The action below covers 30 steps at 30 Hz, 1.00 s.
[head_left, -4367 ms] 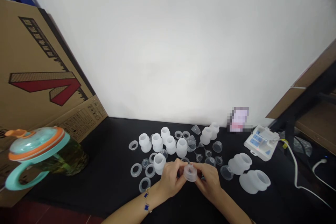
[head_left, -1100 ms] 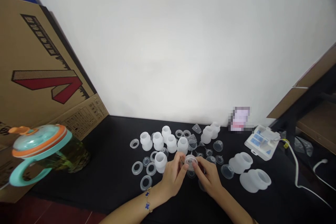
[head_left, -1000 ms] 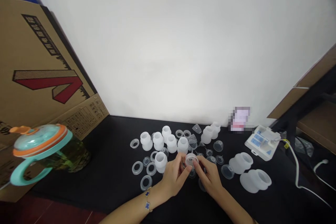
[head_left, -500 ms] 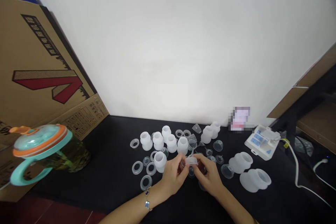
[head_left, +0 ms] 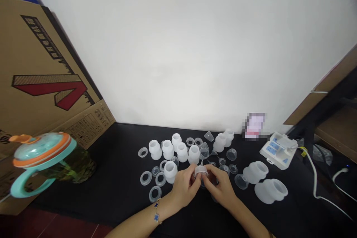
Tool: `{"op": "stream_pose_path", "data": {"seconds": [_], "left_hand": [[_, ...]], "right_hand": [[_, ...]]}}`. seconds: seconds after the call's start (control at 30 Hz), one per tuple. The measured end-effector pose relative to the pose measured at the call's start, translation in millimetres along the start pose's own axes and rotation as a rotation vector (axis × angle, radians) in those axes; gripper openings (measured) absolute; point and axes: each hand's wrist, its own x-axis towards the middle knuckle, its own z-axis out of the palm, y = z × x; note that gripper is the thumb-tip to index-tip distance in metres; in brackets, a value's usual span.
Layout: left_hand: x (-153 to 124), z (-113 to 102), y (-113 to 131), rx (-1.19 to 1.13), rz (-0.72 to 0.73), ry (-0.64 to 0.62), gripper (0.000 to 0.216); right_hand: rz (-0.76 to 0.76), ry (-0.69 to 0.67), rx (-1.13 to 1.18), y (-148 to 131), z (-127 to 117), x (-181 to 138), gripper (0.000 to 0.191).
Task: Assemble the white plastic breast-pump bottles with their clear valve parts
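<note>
Between the fingertips of both hands is a translucent ring cap (head_left: 201, 170) with a thin pointed spout sticking up from it. My left hand (head_left: 184, 186) pinches its left side, and my right hand (head_left: 221, 186) grips the right side. The hands partly cover the cap, so its underside is hard to see. Just behind them stands a white, waisted small bottle (head_left: 194, 154), with several like it to the left. Loose translucent rings (head_left: 155, 194) lie left of my left hand. Clear domed covers (head_left: 241, 181) and small funnel-shaped pieces (head_left: 222, 161) are spread to the right.
A teal-and-orange lidded jug (head_left: 52, 160) stands at the left before a cardboard box (head_left: 36, 52). On the right are two bigger white bottles (head_left: 271, 191) lying tilted, a white plastic case (head_left: 279, 150) and a white cable (head_left: 315, 182). A white wall (head_left: 178, 52) closes the back.
The cap has tilted between my fingers, so more of its round top shows, and it sits slightly further left. Both hands stay nearly in place; the surrounding pieces have not moved.
</note>
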Motion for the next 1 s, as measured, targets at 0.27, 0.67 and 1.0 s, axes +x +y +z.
{"op": "stream_pose_path", "data": {"seconds": [0.27, 0.67, 1.0], "left_hand": [[1.3, -1.2, 1.3, -0.015, 0.010, -0.016, 0.009], [0.3, 0.0, 2.1, -0.049, 0.002, -0.011, 0.006], [0.7, 0.6, -1.1, 0.000, 0.002, -0.028, 0.015]], "right_hand": [[-0.028, 0.030, -0.039, 1.6, 0.8, -1.2, 0.015], [-0.034, 0.018, -0.014, 8.7, 3.3, -3.2, 0.018], [0.004, -0.009, 0.002, 1.6, 2.0, -2.4, 0.013]]}}
